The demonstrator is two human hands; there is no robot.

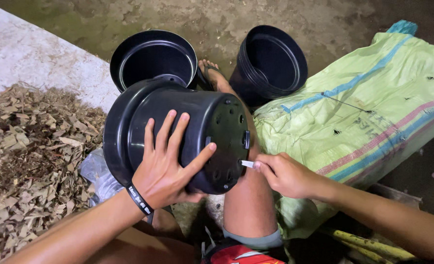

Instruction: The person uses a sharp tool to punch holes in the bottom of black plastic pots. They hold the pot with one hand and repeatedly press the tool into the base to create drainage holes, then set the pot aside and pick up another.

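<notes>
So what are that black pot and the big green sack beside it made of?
The black pot, steadied by the left hand, looks like thin moulded plastic: smooth semi-gloss wall, moulded drainage holes in its base. The green sack seems woven plastic fabric: fine weave, printed stripes, soft creases, slight sheen.

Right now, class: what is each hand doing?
Left hand: open, fingers spread, pressed against the black pot.
Right hand: closed, pinching a small white tool at the pot's base.
</notes>
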